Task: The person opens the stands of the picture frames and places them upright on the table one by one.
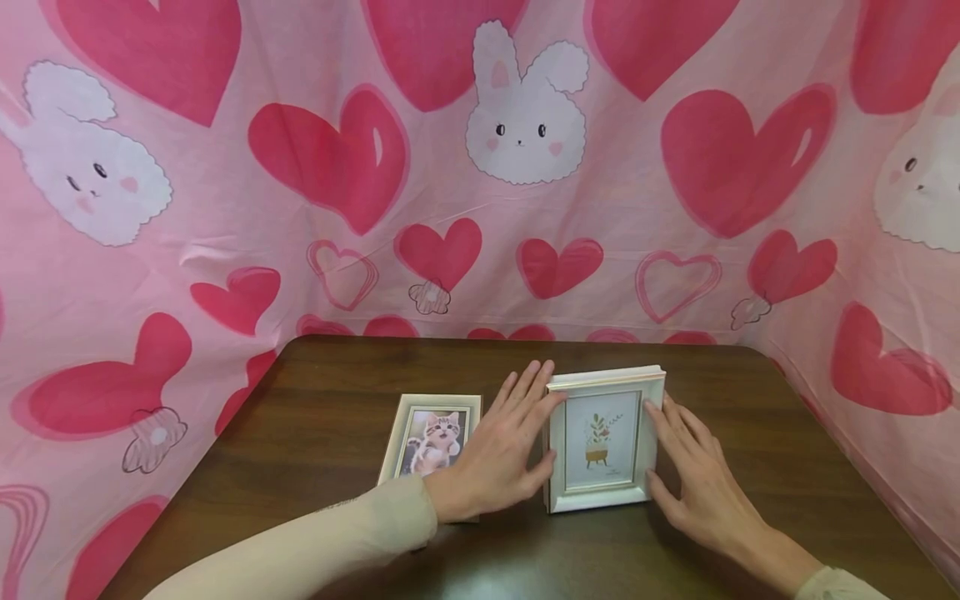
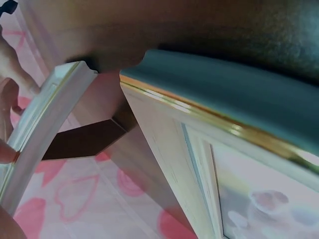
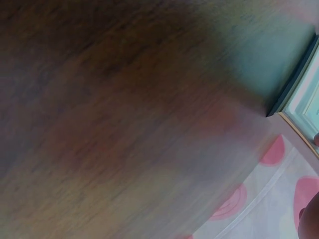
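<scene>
A white photo frame [image 1: 557,500] with a potted-plant picture stands upright on the table, facing the head camera. My left hand [image 1: 498,454] is at its left side, fingers extended, with fingertips and thumb right at the edge. At the opposite side is my right hand [image 1: 697,479], its straight fingers and thumb touching the right edge. To the left, partly behind my left forearm, stands a cream frame [image 1: 397,425] with a kitten picture. The left wrist view shows the plant frame [image 2: 47,117] from its side, with a dark back support [image 2: 89,139].
The dark wood table [image 1: 337,367] has rounded far corners. A pink cloth [image 1: 442,192] with red hearts and white rabbits hangs behind it and along both sides. The kitten frame [image 2: 164,164] leans close to my left wrist camera.
</scene>
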Action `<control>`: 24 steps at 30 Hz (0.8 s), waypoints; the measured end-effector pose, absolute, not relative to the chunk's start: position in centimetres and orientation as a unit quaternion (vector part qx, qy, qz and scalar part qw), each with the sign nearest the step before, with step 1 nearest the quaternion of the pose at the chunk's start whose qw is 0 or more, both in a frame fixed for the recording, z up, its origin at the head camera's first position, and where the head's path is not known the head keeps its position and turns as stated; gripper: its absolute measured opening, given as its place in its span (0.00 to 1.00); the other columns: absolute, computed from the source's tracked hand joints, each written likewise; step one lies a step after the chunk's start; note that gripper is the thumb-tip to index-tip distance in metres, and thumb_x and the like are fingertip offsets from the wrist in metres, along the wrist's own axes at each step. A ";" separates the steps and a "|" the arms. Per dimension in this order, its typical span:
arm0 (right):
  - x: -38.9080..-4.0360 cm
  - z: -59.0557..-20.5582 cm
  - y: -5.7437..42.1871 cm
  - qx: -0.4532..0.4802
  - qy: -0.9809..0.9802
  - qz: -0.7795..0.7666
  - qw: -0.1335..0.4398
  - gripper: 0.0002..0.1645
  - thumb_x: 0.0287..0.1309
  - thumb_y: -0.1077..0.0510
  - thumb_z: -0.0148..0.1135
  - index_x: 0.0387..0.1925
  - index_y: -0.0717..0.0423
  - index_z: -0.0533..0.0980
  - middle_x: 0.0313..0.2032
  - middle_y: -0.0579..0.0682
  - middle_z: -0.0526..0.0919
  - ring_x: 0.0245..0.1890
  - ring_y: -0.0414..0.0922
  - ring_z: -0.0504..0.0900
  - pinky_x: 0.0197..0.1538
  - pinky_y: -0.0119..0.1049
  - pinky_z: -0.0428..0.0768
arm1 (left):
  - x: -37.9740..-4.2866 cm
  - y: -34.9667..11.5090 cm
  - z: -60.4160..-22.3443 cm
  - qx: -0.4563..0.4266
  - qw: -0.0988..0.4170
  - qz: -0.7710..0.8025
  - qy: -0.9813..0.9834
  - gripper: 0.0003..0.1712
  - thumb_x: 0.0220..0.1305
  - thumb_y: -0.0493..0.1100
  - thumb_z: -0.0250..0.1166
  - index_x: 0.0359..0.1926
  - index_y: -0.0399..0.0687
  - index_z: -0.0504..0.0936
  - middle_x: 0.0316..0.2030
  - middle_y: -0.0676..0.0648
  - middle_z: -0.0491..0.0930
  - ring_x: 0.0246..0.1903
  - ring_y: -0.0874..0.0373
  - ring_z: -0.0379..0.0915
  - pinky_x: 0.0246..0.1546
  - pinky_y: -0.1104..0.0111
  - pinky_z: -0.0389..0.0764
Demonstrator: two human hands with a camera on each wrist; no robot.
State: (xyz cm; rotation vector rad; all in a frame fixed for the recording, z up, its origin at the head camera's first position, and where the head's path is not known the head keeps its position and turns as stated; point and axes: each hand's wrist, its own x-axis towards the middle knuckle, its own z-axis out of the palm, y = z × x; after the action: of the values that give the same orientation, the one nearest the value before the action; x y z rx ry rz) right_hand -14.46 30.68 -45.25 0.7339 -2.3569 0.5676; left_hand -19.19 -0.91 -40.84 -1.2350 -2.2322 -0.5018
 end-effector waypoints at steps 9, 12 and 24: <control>-14.5 -45.4 30.7 0.274 -0.885 0.205 0.315 0.59 0.42 0.60 0.72 0.80 0.58 0.61 0.80 0.64 0.57 0.71 0.66 0.61 0.74 0.47 0.51 | -19.9 -0.6 -40.8 -0.458 0.258 -0.198 -0.827 0.48 0.59 0.47 0.76 0.76 0.44 0.62 0.84 0.43 0.38 0.82 0.49 0.33 0.78 0.50 0.46; -14.5 -45.4 30.7 0.271 -0.885 0.206 0.317 0.59 0.42 0.60 0.72 0.80 0.58 0.62 0.80 0.64 0.57 0.72 0.66 0.61 0.73 0.51 0.54 | -20.1 -0.5 -40.8 -0.460 0.255 -0.202 -0.826 0.47 0.59 0.46 0.76 0.75 0.44 0.63 0.84 0.44 0.37 0.82 0.49 0.33 0.78 0.49 0.46; -14.3 -45.4 30.9 0.264 -0.891 0.203 0.309 0.61 0.42 0.62 0.73 0.81 0.57 0.60 0.80 0.63 0.55 0.72 0.68 0.59 0.69 0.59 0.57 | -20.9 -0.1 -40.7 -0.459 0.258 -0.196 -0.827 0.47 0.59 0.46 0.76 0.75 0.44 0.64 0.84 0.44 0.37 0.82 0.49 0.32 0.78 0.48 0.46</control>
State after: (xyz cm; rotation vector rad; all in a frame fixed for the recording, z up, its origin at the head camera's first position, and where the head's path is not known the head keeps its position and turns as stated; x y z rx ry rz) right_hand -14.30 30.93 -45.38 0.6968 -2.3545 0.5369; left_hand -20.92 -0.13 -40.72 -1.2450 -2.2418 -0.5322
